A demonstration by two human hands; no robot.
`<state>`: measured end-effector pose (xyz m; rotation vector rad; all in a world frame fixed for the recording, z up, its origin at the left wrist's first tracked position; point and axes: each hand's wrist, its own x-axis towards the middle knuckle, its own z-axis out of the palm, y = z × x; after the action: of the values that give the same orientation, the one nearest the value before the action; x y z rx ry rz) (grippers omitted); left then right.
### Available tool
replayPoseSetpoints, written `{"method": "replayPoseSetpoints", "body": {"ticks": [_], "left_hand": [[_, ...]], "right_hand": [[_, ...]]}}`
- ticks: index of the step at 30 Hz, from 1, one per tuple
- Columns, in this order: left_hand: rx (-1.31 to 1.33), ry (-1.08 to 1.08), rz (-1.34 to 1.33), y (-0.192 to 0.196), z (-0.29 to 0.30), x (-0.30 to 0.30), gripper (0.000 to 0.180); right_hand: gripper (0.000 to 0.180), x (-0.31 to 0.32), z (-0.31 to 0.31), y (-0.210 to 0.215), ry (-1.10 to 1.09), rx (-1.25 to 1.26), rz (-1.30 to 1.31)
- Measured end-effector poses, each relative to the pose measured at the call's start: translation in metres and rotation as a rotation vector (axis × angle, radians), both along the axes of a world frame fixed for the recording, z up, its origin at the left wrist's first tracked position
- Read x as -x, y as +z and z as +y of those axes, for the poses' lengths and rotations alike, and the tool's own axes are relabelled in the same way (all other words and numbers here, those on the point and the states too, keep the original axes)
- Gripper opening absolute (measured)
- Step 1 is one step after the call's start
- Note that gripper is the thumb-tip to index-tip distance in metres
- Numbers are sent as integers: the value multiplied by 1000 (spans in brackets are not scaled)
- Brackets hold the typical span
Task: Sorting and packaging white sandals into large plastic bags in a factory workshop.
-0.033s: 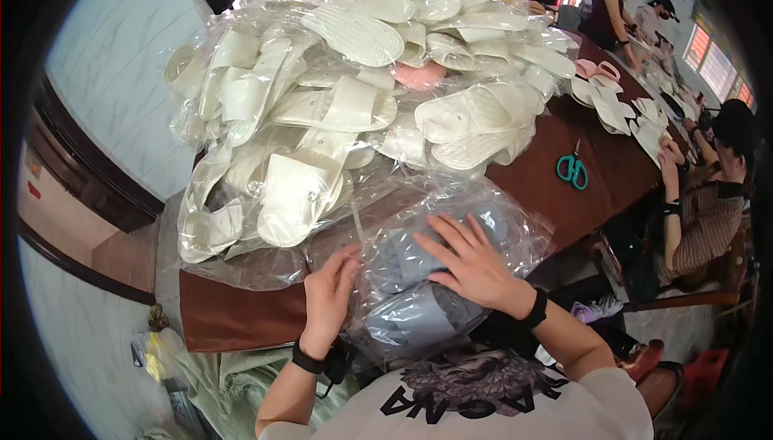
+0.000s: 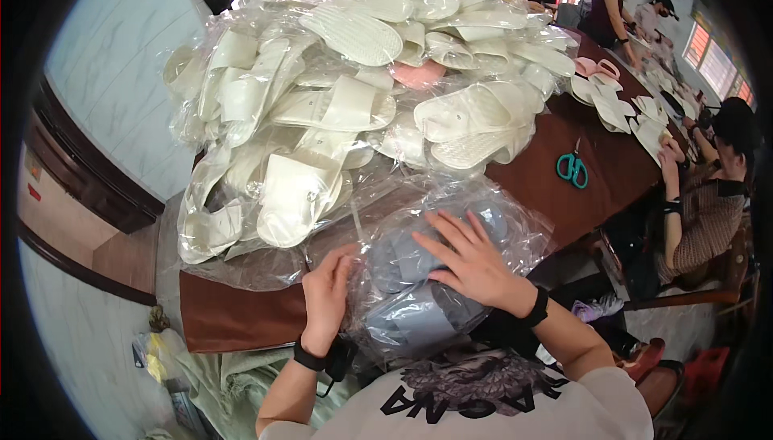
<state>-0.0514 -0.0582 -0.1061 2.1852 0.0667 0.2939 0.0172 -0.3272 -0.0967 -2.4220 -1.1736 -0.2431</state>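
A pair of grey-blue slippers (image 2: pixel 407 323) lies inside a clear plastic bag (image 2: pixel 527 227) at the table's near edge, close to my body. My left hand (image 2: pixel 328 291) is closed at the bag's left edge, thumb and fingers pinching the film. Flat on top of the bag rests my right hand (image 2: pixel 475 263), its fingers spread over the upper slipper. Beyond the bag rises a big heap of cream-white slippers (image 2: pixel 294 194), many of them in clear plastic.
Teal-handled scissors (image 2: pixel 572 170) lie on the brown tabletop (image 2: pixel 531 190) to the right. Farther right are loose white slippers (image 2: pixel 612 110) and a pink pair (image 2: pixel 596 70). A co-worker (image 2: pixel 700 223) sits at that side. Pale green cloth (image 2: pixel 241 375) hangs below the table at left.
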Motion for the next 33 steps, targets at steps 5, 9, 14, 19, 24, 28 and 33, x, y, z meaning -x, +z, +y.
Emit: {"method": "replayPoseSetpoints", "body": {"ticks": [5,9,14,19,24,28,33], "left_hand": [[699,188,-79,-37,32,-21,23],[761,180,-28,-38,28,-25,24],[770,186,-22,-36,30,-25,25],[771,184,-19,-37,29,-26,26],[742,174,-24,-38,31,-26,26],[729,218,6,-38,31,-25,26],[730,197,-16,-41,31,-25,26]], "right_hand": [[36,-16,-37,30,-269,-448,-64],[12,-38,-82,23,-543,-734,424],[12,-37,-90,13,-451,-418,803],[18,-43,-86,8,-536,-325,271],[21,-48,-98,18,-285,-364,436],[15,-41,-110,41,-167,-944,924],[19,-52,-114,33,-367,-544,1128]]}}
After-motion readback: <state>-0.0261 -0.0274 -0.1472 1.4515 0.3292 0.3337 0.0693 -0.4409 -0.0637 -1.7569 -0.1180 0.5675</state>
